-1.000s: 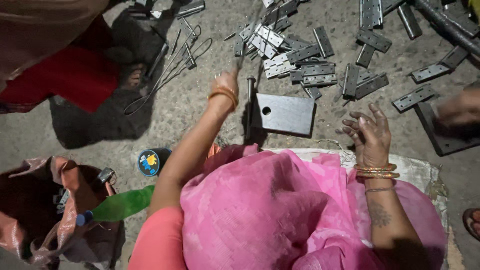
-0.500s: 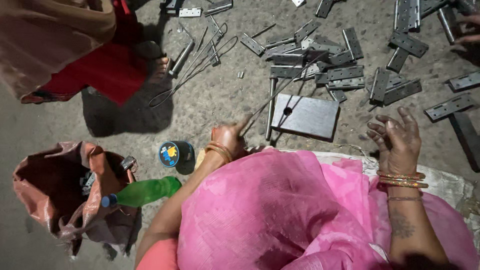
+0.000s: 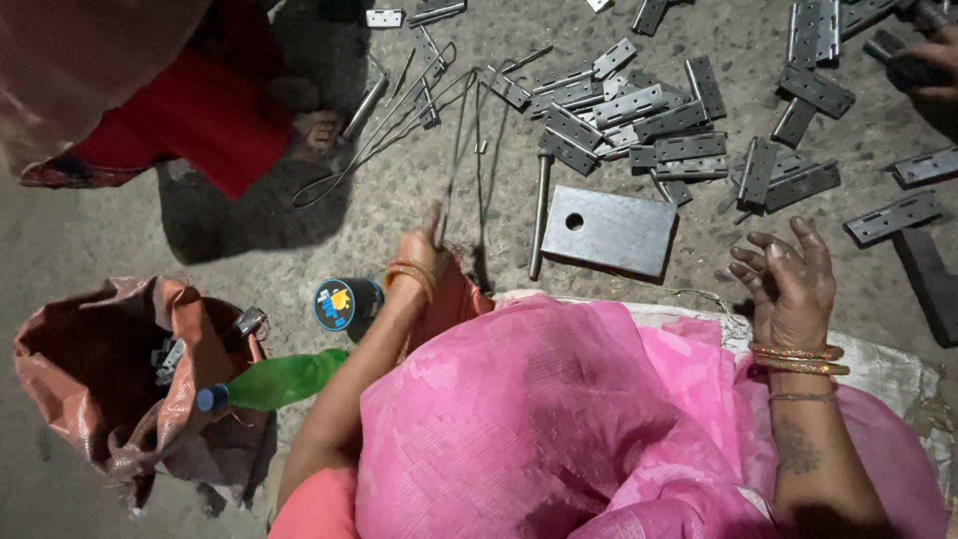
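On the concrete floor (image 3: 249,250), left hand (image 3: 424,255) pinches thin stiff steel wire rods (image 3: 461,150) at their near ends, likely light and springy; right hand (image 3: 788,284) hovers open, empty.

Thin metal wire rods (image 3: 461,150), bent into long narrow loops, rise from the left hand (image 3: 424,255), which grips their lower ends. They slant up across the gritty floor, their far tips reaching toward the scattered grey hinges (image 3: 639,110).
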The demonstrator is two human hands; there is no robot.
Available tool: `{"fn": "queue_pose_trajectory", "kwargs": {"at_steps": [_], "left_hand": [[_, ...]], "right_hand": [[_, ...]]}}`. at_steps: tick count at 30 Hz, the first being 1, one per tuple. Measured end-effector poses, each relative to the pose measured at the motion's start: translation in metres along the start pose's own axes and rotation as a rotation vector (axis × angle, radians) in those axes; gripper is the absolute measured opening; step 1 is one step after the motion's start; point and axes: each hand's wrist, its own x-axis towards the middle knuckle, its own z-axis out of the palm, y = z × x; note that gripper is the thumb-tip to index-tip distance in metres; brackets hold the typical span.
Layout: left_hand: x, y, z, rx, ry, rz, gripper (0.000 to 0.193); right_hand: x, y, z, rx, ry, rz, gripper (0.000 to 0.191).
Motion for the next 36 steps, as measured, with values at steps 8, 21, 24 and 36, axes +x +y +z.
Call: {"fn": "queue_pose_trajectory", "kwargs": {"at_steps": [8, 21, 24, 36], "left_hand": [[-0.040, 0.004, -0.007, 0.086, 0.026, 0.210, 0.074], [-0.061, 0.056, -0.045, 0.337, -0.067, 0.288, 0.074], [-0.053, 0.059, -0.048, 0.294, 0.050, 0.300, 0.068], [0.058, 0.083, 0.012, 0.352, -0.010, 0.127, 0.070]], "right_hand": [[0.000, 0.000, 0.009, -0.032, -0.015, -0.023, 0.056], [0.002, 0.004, 0.008, -0.003, -0.011, -0.013, 0.060], [0.001, 0.004, 0.006, -0.004, -0.004, -0.007, 0.060], [-0.006, -0.002, 0.008, -0.008, -0.008, 0.006, 0.062]]}}
